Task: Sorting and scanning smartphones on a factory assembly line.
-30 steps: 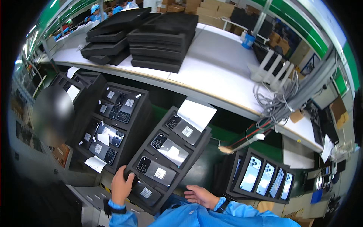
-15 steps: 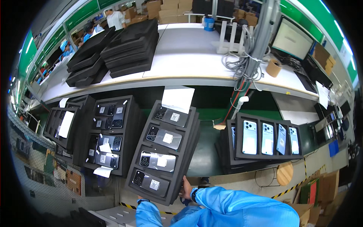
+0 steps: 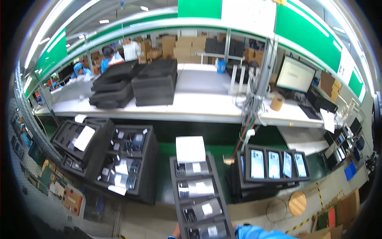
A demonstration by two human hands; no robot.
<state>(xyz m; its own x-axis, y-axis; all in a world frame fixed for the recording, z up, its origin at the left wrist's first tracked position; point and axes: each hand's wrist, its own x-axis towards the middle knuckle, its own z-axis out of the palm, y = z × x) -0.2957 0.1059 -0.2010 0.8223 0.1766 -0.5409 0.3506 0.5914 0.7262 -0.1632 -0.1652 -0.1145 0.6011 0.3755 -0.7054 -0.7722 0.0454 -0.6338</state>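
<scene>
In front of me is a black foam tray (image 3: 218,200) with a row of dark smartphones (image 3: 201,209) lying in its compartments, each bearing a white label. A blank-looking white paper sheet (image 3: 190,149) rests on its far end. My left hand (image 3: 175,231) grips the near left side of the tray, only partly in the picture. At the near right side my right hand (image 3: 234,228) is against the tray's edge, most of it cut off by the frame and its blue sleeve (image 3: 262,232). The tray's near end runs out of view.
To the left stand foam tray stacks (image 3: 148,167) with dark phones and papers. At right is another stack (image 3: 248,181) holding light blue phones. Behind, a white bench (image 3: 195,104) bears empty-looking black trays (image 3: 155,85), a monitor (image 3: 295,75) and bundled cables. A round wooden stool (image 3: 297,203) stands right.
The held tray has moved rightward and nearer to me, away from the stacks at left. My view has tilted up, so more of the bench and background shows.
</scene>
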